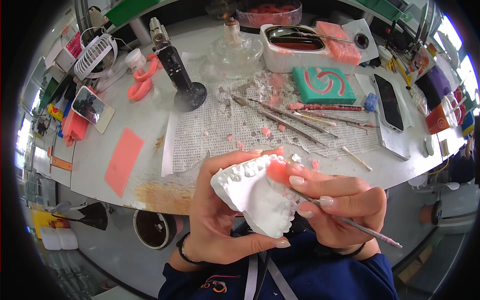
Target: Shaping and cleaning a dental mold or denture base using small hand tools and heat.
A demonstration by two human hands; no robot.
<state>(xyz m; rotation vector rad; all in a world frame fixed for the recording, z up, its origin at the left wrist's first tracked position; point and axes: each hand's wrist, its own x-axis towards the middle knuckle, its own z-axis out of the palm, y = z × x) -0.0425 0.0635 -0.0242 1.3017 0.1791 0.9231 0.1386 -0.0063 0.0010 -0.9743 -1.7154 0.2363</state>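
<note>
My left hand (212,215) is wrapped round a white plaster dental cast (257,200), with the thumb along its lower edge and the fingers behind its far side. Teeth show along both arms of the cast. Pink wax (278,171) covers part of its front, at the upper right. Between the thumb and fingers of my right hand (345,205) is a thin metal wax carver (367,231), its handle slanting down to the right. The right fingertips are against the pink wax, and the carver's working tip is hidden there.
On printed paper (195,130) lie several metal carving tools (295,125) and wax crumbs. Behind stand a black torch (177,75), a glass spirit lamp (235,55) and a wax pot (292,40). A green box (322,87) and a phone (389,102) are right; a pink wax sheet (124,162) is left.
</note>
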